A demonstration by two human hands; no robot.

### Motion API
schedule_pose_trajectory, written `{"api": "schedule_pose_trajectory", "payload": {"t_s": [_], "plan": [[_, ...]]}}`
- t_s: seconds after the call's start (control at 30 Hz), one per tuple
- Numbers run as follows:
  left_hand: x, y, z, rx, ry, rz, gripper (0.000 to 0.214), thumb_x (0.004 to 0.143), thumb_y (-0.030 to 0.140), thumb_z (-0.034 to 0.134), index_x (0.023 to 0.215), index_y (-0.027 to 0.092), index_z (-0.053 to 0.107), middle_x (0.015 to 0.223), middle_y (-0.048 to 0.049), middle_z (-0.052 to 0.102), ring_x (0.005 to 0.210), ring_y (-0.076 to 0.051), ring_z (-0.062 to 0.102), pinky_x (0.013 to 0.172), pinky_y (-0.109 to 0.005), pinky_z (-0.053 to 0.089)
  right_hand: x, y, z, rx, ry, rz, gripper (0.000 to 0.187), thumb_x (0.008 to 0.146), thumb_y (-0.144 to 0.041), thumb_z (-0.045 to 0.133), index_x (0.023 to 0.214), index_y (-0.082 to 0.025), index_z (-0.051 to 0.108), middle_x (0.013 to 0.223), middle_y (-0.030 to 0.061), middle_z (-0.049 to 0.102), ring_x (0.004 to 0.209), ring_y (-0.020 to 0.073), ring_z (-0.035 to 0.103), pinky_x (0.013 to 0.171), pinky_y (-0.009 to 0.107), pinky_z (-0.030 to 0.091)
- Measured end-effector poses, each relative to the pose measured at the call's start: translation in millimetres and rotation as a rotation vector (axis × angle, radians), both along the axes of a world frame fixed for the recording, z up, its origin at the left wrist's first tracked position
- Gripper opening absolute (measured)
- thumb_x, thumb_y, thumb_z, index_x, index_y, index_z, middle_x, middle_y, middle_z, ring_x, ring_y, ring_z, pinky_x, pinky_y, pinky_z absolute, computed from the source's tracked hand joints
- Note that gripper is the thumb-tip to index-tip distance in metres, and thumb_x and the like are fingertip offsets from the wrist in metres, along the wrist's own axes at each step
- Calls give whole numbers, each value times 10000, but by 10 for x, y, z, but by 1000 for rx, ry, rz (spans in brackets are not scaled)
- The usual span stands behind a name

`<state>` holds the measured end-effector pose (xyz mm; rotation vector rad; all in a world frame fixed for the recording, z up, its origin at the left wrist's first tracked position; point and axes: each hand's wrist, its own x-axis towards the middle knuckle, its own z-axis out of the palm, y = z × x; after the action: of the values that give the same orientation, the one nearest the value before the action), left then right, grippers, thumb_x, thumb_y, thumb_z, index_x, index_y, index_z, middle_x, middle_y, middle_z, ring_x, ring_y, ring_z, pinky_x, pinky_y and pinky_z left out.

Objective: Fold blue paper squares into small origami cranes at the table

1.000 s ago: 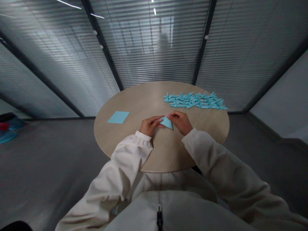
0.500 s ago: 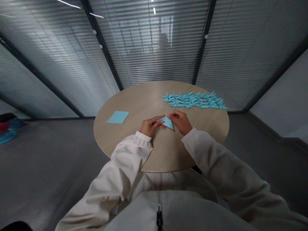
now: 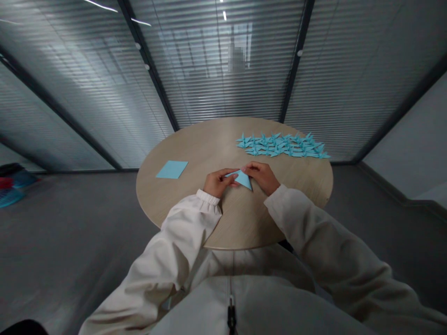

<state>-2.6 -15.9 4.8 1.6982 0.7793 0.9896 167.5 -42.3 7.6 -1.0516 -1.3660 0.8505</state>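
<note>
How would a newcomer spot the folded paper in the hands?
Look at the round wooden table; near its middle are the left hand and right hand. Both hold a small folded blue paper between them. Unlike the flat blue sheet to its left and the folded birds beyond, it is the only paper held.

The folded paper (image 3: 244, 180) is light blue, and so are the flat sheet (image 3: 172, 170) and all the little paper birds (image 3: 282, 146), each one plain blue with no pictures on it. The round table (image 3: 209, 144) is light brown with soft wood lines, the jacket sleeves (image 3: 181, 228) are creamy white, and the zip pull (image 3: 231, 318) is black. The blinds (image 3: 216, 97) have thin grey stripes between black bars (image 3: 295, 60), the floor (image 3: 87, 223) is dark grey, and the blurry things (image 3: 13, 199) at the far left look red, black and blue.
</note>
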Motion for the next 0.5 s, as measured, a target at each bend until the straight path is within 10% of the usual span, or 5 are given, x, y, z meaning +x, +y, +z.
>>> {"api": "schedule_pose_trajectory", "payload": {"t_s": [0.5], "plan": [[7, 13, 13, -185, -41, -45, 455, 556, 337, 769, 883, 107, 553, 575, -24, 663, 511, -156, 641, 479, -216, 520, -13, -40, 3, 0, -197, 24, 245, 689, -374, 606, 675, -136, 661, 625, 8, 618, 585, 119, 531, 556, 225, 400]]}}
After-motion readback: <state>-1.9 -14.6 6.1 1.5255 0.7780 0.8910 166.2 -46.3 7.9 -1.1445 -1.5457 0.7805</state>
